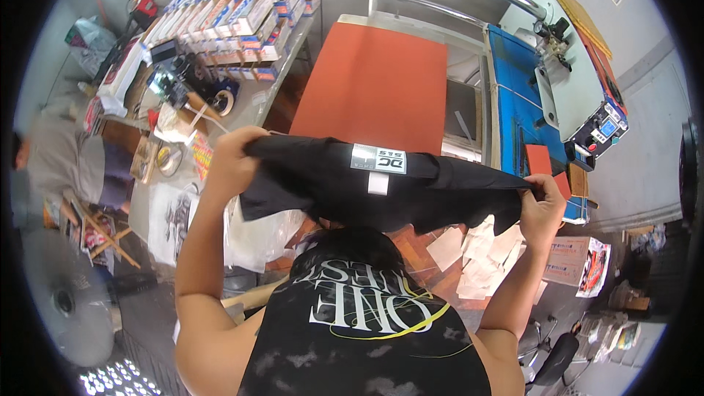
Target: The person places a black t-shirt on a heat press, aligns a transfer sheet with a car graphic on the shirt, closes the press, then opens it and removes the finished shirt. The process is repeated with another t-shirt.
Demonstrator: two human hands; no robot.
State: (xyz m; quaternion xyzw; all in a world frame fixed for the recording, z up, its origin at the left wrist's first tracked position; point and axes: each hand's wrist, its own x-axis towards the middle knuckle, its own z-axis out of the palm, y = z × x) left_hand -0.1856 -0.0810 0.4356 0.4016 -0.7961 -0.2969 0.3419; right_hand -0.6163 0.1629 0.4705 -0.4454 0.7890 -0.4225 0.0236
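Observation:
Stretched between my two hands is a black T-shirt (323, 183), held up in front of my chest. A grey-and-white label (378, 158) sits at the middle of its upper edge, with a small white tag (378, 184) just below. My left hand (242, 158) grips the cloth at one end, fingers closed over the edge. At the other end my right hand (543, 205) pinches a corner between thumb and fingers. The shirt's lower part hangs in folds, and its underside is hidden. Beyond it lies a flat orange-red board (374, 84).
To the right stands a blue-topped machine (513, 81) with a control box (600, 132). White cartons (227, 15) fill a table at the far left. Paper sheets (488, 257) and a box (576, 264) lie low right. A fan (66, 301) and another person (66, 154) are at left.

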